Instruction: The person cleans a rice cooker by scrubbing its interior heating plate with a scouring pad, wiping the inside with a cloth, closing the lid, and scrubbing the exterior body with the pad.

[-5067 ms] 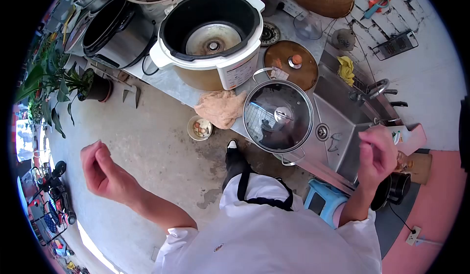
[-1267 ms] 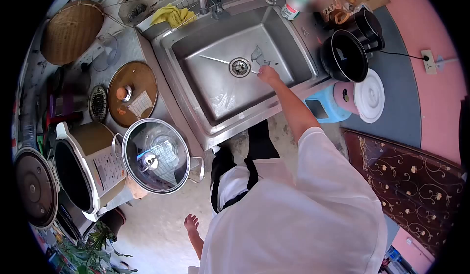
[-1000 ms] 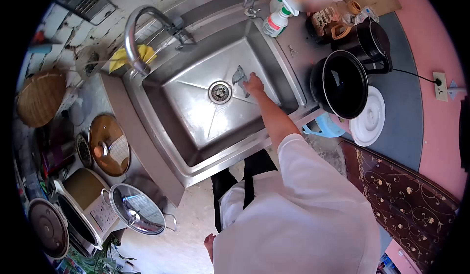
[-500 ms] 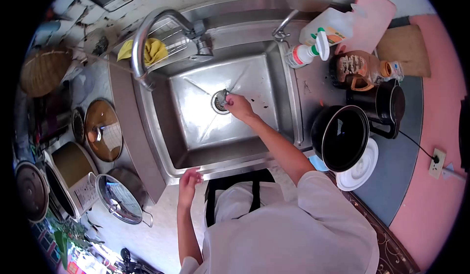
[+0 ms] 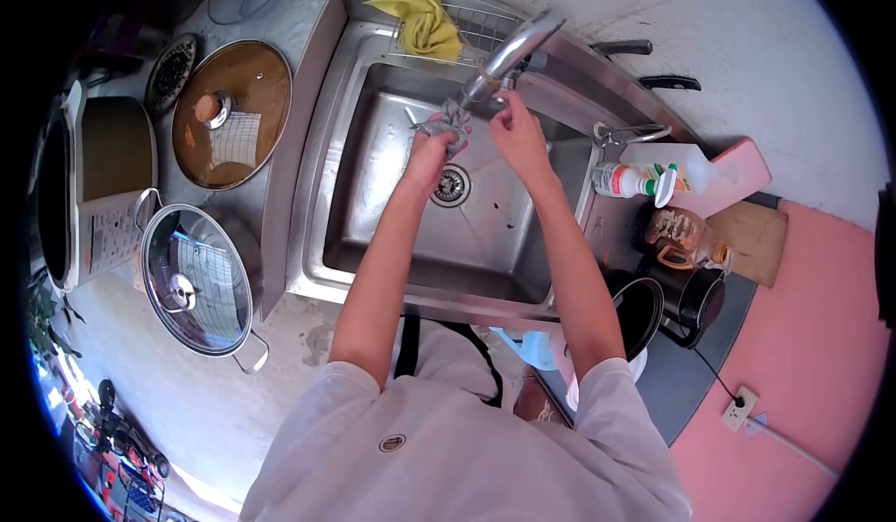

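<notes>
A crumpled grey cloth (image 5: 450, 123) is gripped in my left hand (image 5: 431, 153), just below the faucet spout over the steel sink (image 5: 392, 242). My right hand (image 5: 519, 135) is raised beside the faucet (image 5: 509, 54), close to its handle. Its fingers are bent together, and whether they touch the handle or hold anything is too small to tell. Beneath the hands lies the round drain (image 5: 450, 186), with a few dark specks on the sink floor to its right.
A yellow cloth (image 5: 420, 20) hangs over a wire rack behind the sink. Left are a brown glass lid (image 5: 233, 111) and a lidded steel pot (image 5: 198, 279). Right stand a spray bottle (image 5: 627, 180), a brown jug (image 5: 679, 233), a black kettle (image 5: 698, 303) and a black pot (image 5: 638, 312).
The grey cloth has left the drain area and is now in my left hand, which came up from the sink's front edge. My right hand has let it go and moved up to the faucet.
</notes>
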